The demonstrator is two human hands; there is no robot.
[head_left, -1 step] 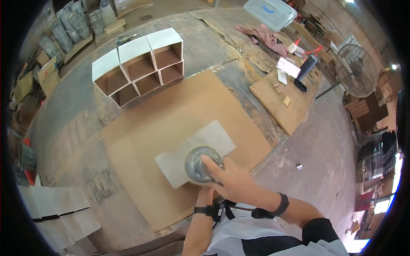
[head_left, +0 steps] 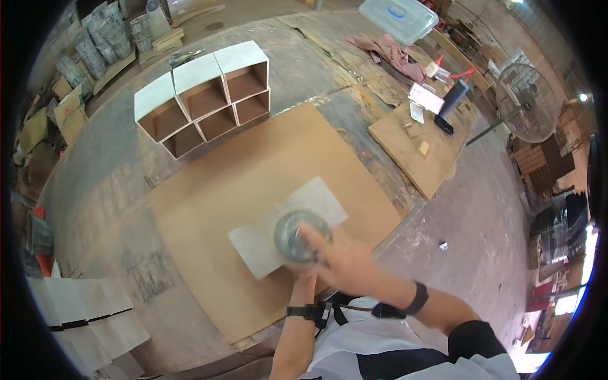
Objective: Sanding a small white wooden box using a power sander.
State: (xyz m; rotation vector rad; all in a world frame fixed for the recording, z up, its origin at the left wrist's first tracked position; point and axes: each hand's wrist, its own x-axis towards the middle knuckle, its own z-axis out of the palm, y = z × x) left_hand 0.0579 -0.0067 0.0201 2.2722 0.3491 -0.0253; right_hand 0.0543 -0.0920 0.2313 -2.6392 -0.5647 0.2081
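A round grey sander (head_left: 292,235) sits over the middle of a white panel (head_left: 322,197), with my right hand (head_left: 345,258) wrapped round its near right side. The hand and the tool are smeared by motion. Both ends of the panel show on either side of the sander; its middle is covered. Under the panel lies a large brown board (head_left: 215,278). My left hand (head_left: 305,271) is at the panel's near edge, just below the sander. Its fingers are hidden by the tool and my right hand, so their grip does not show.
White open-fronted boxes (head_left: 201,71) with brown insides stand stacked beyond the board. More white boxes (head_left: 82,301) are at the near left. At the right a wooden board (head_left: 405,155) bears a dark cylinder (head_left: 453,98) and small items. A standing fan (head_left: 527,104) is farther right.
The sander and my right hand have shifted very slightly and are more blurred. My left arm stays in place.
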